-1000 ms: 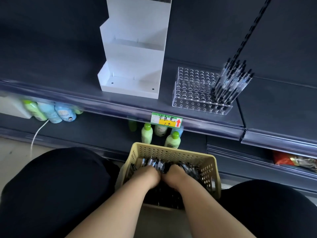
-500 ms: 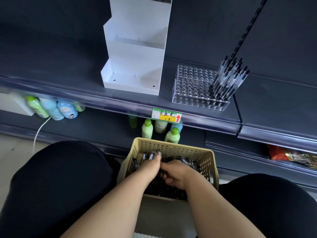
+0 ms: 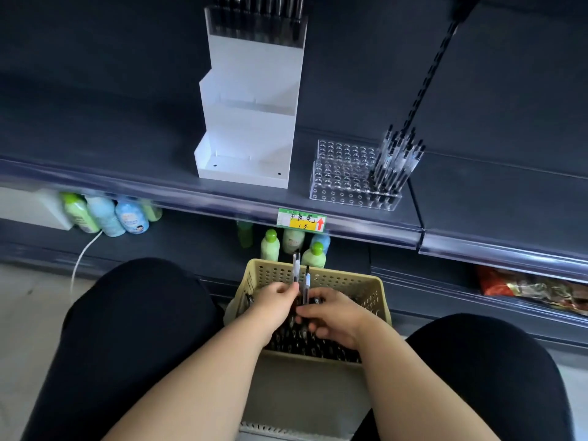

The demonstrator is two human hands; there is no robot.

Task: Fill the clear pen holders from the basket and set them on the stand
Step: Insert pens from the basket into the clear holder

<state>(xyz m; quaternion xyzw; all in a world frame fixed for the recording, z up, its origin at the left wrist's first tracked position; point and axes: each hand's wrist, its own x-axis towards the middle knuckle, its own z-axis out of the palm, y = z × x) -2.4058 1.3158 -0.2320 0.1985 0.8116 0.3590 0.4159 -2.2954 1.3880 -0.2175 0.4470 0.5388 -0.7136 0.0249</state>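
While left hand (image 3: 275, 302) pinches a clear pen (image 3: 296, 265), right hand (image 3: 334, 316) hides its grasp.

A long dark shelf (image 3: 127, 148) runs across, with a dark wall (image 3: 95, 58) behind it and a green and yellow price tag (image 3: 301, 220) on its front edge. The lower shelf (image 3: 191, 243) holds green and blue bottles (image 3: 130, 216), and red snack bags (image 3: 525, 288) lie far right. A white cord (image 3: 83, 253) hangs down to the pale floor (image 3: 25, 313).

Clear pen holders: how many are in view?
2. One holder, partly filled, stands on the shelf right of the white stand; a second holder, loaded, sits on the stand's top tier, cropped by the frame. More may be hidden above.
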